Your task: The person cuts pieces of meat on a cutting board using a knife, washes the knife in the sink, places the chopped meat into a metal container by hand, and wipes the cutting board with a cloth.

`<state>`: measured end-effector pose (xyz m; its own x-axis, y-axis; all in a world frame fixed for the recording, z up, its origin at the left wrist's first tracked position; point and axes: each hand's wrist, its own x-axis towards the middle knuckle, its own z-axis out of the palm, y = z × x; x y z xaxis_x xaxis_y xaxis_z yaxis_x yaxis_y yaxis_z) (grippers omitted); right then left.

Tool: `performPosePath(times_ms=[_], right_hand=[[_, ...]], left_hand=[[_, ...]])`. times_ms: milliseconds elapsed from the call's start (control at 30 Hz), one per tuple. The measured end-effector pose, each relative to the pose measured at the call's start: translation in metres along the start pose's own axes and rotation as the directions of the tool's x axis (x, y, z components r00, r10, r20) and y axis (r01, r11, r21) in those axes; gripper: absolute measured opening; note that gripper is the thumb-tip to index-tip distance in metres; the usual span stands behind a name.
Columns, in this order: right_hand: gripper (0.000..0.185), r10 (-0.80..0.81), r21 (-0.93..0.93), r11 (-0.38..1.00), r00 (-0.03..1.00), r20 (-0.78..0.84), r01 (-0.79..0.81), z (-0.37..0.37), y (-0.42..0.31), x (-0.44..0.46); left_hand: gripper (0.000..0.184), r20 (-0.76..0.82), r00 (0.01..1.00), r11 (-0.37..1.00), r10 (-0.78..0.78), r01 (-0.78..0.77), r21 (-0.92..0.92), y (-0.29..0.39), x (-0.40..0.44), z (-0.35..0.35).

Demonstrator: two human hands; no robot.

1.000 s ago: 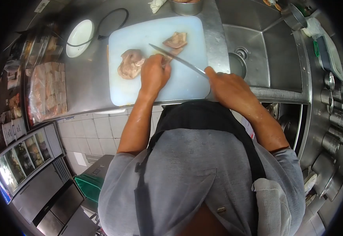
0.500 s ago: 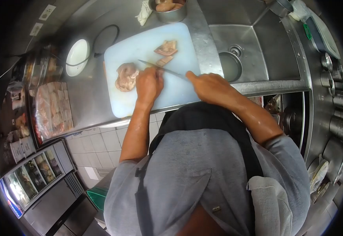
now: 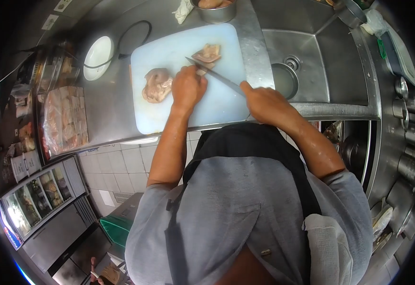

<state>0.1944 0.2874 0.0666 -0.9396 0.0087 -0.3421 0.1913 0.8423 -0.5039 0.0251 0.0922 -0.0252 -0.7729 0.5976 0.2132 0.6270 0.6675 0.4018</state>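
Observation:
A white cutting board (image 3: 145, 119) lies on the steel counter. My right hand (image 3: 267, 105) is closed around the handle of a knife (image 3: 224, 81), whose blade slants up and left across a narrow strip of raw meat (image 3: 204, 70). Beside the blade, my left hand (image 3: 187, 89) is closed with curled fingers at that strip and seems to hold it down; the fingertips are hidden. Just beyond the knife tip rests a flat piece of raw meat (image 3: 209, 52). Left of my left hand sits a larger piece of raw meat (image 3: 157, 85), apart from the fingers.
Behind the board stands a metal pot (image 3: 217, 15) of raw meat, beside a white cloth (image 3: 183, 10). A white oval dish (image 3: 99, 52) and packaged meat (image 3: 66, 118) are to the left. At right is a steel sink (image 3: 307, 85) with a round pan (image 3: 284, 81).
The knife has moved right and away from me, its tip now near the flat meat piece. The view has shifted slightly. Part of another person has appeared at the lower left.

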Motion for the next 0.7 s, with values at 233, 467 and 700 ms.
performPosePath(times_ms=[233, 467, 700], right_hand=[[0.022, -0.029, 0.017, 0.999, 0.998, -0.057, 0.03, -0.011, -0.008, 0.018], [0.027, 0.015, 0.11, 0.994, 0.996, 0.089, -0.025, -0.015, 0.004, -0.029], [0.025, 0.012, -0.04, 0.999, 0.999, 0.049, -0.01, -0.028, -0.001, -0.019]], left_hand=[[0.037, -0.179, 0.942, 0.95, 0.282, -0.301, -0.086, 0.009, -0.03, -0.032], [0.037, -0.123, 0.987, 0.986, -0.107, 0.089, -0.142, -0.013, -0.088, -0.028], [0.025, -0.197, 0.98, 0.975, 0.04, -0.082, -0.207, -0.016, -0.043, -0.013]])
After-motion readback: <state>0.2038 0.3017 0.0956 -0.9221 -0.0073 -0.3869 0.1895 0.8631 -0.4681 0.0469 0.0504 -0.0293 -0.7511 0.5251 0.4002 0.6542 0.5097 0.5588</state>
